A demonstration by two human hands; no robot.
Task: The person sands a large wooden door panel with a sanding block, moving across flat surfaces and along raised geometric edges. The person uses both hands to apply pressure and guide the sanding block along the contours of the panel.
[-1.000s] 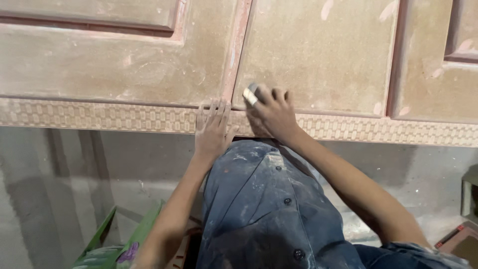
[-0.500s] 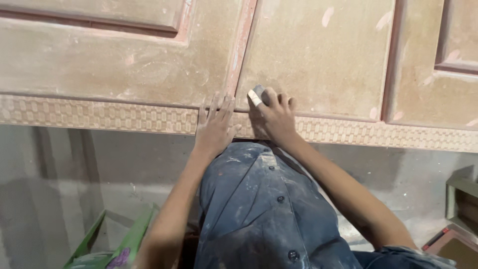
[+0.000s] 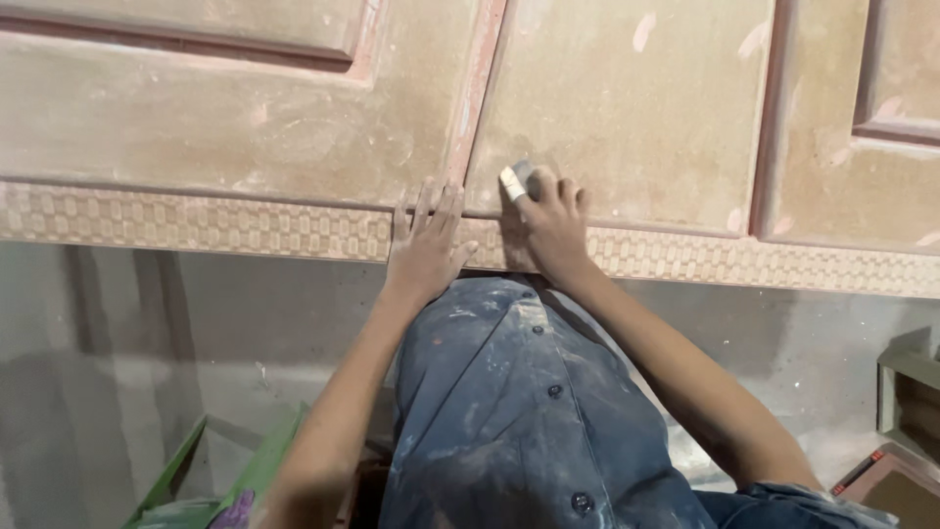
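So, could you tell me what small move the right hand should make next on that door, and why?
Probably slide the right hand and its small pad a little further along the groove above the patterned strip. The pad sits pressed at the panel's lower edge, the left hand lies flat on the strip as a brace, and pale filler patches show nearby.

door panel point(image 3: 245, 118) is dusty tan with pinkish-red grooves, its near-edge border strip point(image 3: 196, 223) has a woven checker pattern. shirt point(image 3: 529, 411) is blue denim, white-speckled. green box point(image 3: 245, 480) bottom left.
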